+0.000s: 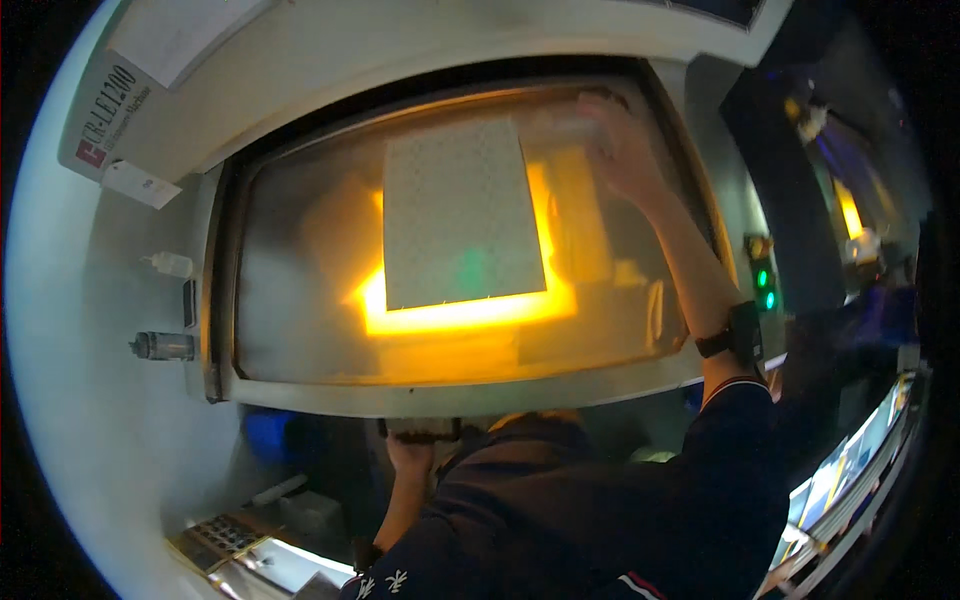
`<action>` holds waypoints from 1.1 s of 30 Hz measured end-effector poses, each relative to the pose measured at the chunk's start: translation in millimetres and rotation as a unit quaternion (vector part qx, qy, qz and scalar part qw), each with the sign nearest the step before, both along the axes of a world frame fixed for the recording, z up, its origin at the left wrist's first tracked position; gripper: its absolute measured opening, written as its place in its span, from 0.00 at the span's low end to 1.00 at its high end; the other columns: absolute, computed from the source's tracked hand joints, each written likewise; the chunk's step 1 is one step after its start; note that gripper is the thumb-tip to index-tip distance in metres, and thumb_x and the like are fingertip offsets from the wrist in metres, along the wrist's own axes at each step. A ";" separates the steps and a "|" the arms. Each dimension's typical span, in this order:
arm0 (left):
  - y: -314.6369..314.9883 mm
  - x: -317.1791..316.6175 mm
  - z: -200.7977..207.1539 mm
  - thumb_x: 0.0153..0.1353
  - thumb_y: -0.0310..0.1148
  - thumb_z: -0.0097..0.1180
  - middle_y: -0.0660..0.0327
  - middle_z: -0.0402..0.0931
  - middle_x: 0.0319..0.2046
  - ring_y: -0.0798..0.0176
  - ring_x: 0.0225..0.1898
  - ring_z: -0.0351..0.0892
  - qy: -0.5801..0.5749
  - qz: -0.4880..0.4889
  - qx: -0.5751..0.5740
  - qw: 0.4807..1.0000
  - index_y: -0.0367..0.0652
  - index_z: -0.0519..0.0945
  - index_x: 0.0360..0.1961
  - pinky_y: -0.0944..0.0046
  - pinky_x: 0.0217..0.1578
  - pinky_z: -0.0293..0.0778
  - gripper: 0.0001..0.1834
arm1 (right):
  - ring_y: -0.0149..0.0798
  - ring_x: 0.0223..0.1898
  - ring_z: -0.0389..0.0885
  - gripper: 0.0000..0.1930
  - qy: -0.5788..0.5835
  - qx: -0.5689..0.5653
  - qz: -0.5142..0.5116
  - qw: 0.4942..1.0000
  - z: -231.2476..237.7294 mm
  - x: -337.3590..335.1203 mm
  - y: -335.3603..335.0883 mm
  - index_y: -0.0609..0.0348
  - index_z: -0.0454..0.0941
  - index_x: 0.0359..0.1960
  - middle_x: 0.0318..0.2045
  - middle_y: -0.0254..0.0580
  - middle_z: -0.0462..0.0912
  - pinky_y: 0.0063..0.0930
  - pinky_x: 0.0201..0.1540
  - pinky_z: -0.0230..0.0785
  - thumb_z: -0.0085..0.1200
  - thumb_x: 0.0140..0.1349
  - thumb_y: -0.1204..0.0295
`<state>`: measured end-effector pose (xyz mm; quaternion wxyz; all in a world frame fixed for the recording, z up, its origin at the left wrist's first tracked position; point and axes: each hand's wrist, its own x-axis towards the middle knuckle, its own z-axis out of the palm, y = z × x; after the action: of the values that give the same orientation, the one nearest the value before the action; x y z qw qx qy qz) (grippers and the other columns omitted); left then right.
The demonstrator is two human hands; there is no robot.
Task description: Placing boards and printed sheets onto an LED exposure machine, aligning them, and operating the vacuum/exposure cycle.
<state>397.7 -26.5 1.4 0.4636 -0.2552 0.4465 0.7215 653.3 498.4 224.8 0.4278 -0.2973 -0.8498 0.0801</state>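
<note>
A large machine's tinted window lid (300,300) fills the view and glows orange from inside. Behind the glass lies a pale rectangular sheet (460,215) covered in small dots. My right hand (615,145) is raised against the upper right corner of the window, fingers spread and blurred, with nothing clearly held. A dark wrist strap (735,335) sits on that forearm. Below the lid's lower edge, my left hand (412,452) is closed around a dark handle (420,430).
The machine's white housing (110,420) curves round the left side, with a small white knob (172,264) and a metal fitting (160,346). Green indicator lights (765,288) sit right of the window. A keypad panel (225,535) lies at lower left. Lit screens (850,465) are at right.
</note>
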 end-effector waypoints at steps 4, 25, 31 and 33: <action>-37.5 -3.8 42.6 0.72 0.53 0.35 0.55 0.72 0.32 0.53 0.39 0.72 -0.066 0.023 0.065 0.995 0.41 0.71 0.30 0.49 0.56 0.67 0.26 | 0.48 0.64 0.67 0.23 -0.122 -0.070 0.011 0.990 -19.1 35.6 -131.5 0.56 0.73 0.55 0.59 0.44 0.73 0.44 0.69 0.51 0.56 0.56 0.76; 17.5 -48.0 260.9 0.54 0.74 0.47 0.53 0.62 0.63 0.49 0.68 0.58 0.309 -0.162 0.532 0.771 0.42 0.64 0.65 0.43 0.65 0.60 0.51 | 0.54 0.73 0.46 0.39 -0.154 -0.352 -0.102 0.918 -234.5 -51.4 -357.4 0.48 0.54 0.70 0.72 0.47 0.50 0.57 0.70 0.45 0.57 0.56 0.64; 54.8 -61.1 301.6 0.53 0.69 0.53 0.48 0.51 0.71 0.47 0.69 0.56 0.315 -0.105 0.553 0.764 0.35 0.61 0.65 0.41 0.69 0.49 0.52 | 0.52 0.75 0.39 0.38 -0.271 -0.336 -0.188 0.882 -272.6 -47.5 -260.0 0.41 0.52 0.72 0.74 0.45 0.45 0.58 0.72 0.37 0.55 0.62 0.53; 67.8 -66.5 312.2 0.53 0.69 0.53 0.46 0.49 0.72 0.46 0.70 0.55 0.302 -0.102 0.565 0.761 0.33 0.60 0.65 0.41 0.70 0.46 0.53 | 0.56 0.75 0.39 0.35 -0.356 -0.231 -0.213 0.880 -268.4 -24.6 -236.9 0.35 0.56 0.71 0.75 0.48 0.44 0.59 0.73 0.33 0.49 0.64 0.44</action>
<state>331.2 41.3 313.5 0.4355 0.3316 0.0980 0.8311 628.7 261.5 -43.6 0.0224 -0.5699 -0.8184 0.0697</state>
